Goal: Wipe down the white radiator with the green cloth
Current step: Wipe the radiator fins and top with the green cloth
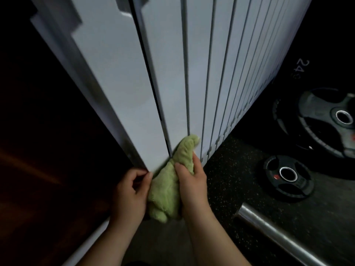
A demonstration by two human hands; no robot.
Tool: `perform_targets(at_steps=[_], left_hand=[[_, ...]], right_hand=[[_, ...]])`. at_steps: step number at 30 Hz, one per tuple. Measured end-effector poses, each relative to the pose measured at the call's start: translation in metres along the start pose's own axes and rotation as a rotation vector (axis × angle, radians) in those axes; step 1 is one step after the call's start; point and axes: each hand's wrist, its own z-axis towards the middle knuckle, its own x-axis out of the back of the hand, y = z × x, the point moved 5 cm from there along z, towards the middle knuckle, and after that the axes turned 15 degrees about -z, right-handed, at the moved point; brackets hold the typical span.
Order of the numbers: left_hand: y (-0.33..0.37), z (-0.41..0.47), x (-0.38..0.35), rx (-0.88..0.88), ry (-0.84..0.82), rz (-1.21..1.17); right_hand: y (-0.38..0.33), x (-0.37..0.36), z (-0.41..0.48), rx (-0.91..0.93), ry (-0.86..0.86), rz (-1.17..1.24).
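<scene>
White radiator (194,73): tall unit of flat vertical fins with narrow dark gaps between them, filling the upper middle of the view and running down to the floor (230,179).

Green cloth (169,191): fluffy and bunched into a long roll. Its upper tip lies against the lowest part of the radiator's leftmost fins, over the gap between two of them. Its lower end hangs free below the radiator's bottom edge, between the two hands.

Right hand (192,185): below the radiator's bottom edge, clamped round the cloth. The thumb lies across the near side and the fingers wrap the far side, pushing the cloth tip onto the fins.

Left hand (130,192): just left of the cloth, at the foot of the white panel (107,73) that flanks the radiator's left side. Fingers are curled, with the thumb tip at the cloth's edge. Whether it pinches the cloth or holds nothing cannot be told.

Floor: dark speckled matting, extending right of the radiator's foot.

Large weight plate (326,120): black, with a metal-ringed centre hole, lying flat well to the right of the radiator.

Small weight plate (287,175): black, same pattern, flat on the floor, right of the radiator's foot and nearer the camera than the large plate.

Metal bar (272,233): polished cylinder on the floor, below and right of the radiator, beyond the right forearm.
</scene>
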Motion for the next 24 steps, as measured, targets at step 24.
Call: perform_targets(at_steps=[24], left_hand=[[0.198,0.049,-0.018,-1.125,0.281,1.058]], right_hand=[[-0.167,0.019,0.041,0.897,0.442,-0.547]])
